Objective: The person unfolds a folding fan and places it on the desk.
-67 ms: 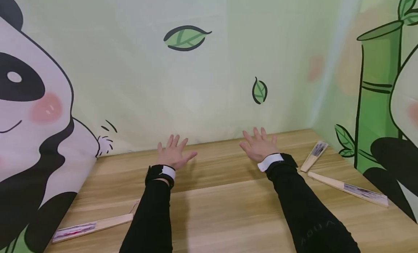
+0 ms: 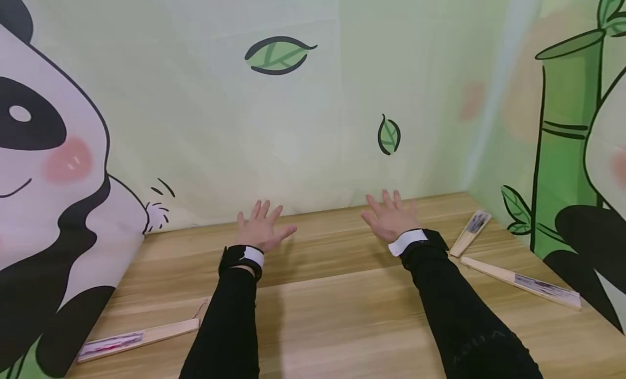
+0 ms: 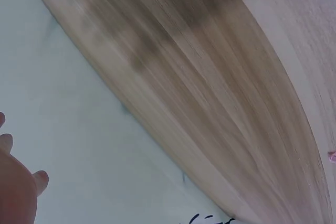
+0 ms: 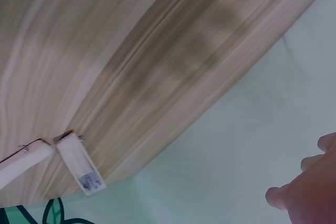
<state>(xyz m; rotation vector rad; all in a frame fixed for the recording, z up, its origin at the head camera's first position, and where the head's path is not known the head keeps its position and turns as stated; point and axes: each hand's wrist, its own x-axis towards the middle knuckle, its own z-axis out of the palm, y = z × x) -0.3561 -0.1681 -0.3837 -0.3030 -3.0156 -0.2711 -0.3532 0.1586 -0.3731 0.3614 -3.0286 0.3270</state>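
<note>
My left hand (image 2: 260,231), palm down with fingers spread, is held over the wooden table near its back edge. In the left wrist view, fingertips (image 3: 40,182) show at the lower left, holding nothing. To the right, my right hand (image 2: 392,220) is spread the same way and bare of any object. Nearest to it lie two folded hand fans, a shorter-looking one (image 2: 470,233) and a longer one (image 2: 523,284), their ends close together. A third folded fan (image 2: 139,340), with a thin cord at its end, lies by my left forearm.
The wooden table (image 2: 342,314) runs back to a pale green printed cloth wall (image 2: 332,107) with leaf drawings. A printed panda (image 2: 83,216) borders the left side, and printed bamboo (image 2: 567,150) stands on the right wall.
Both hands have shifted very slightly to the right in the head view. The fans lie as before.
</note>
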